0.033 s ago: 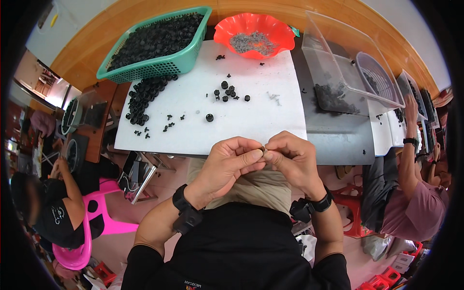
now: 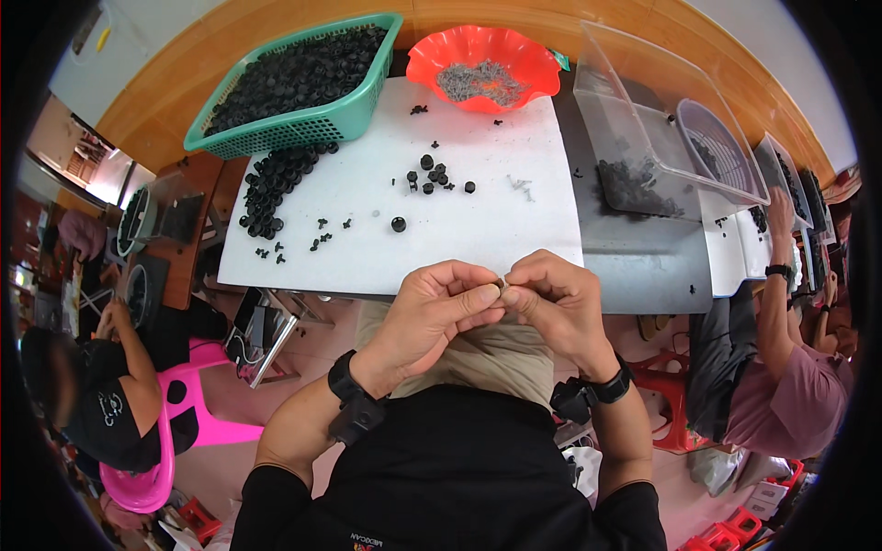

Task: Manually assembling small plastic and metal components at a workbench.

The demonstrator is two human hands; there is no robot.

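Just off the front edge of the white board (image 2: pixel 340 266), my two hands meet fingertip to fingertip. My left hand (image 2: pixel 443 305) pinches a tiny dark part (image 2: pixel 501 284) between thumb and forefinger. From the other side my right hand (image 2: pixel 557 301) closes its thumb and forefinger on the same spot; the fingers hide most of the part. Beyond them on the board lie a single round black cap (image 2: pixel 398 223) and a small cluster of black knob-like parts (image 2: pixel 437 173). A few thin grey pins (image 2: pixel 521 186) lie to the right.
A green basket (image 2: pixel 276 140) heaped with black parts stands far left, with a pile of black caps (image 2: pixel 268 191) before it. A red scalloped bowl (image 2: pixel 432 46) holds grey pins. A clear plastic bin (image 2: pixel 634 110) stands right. Other people sit at both sides.
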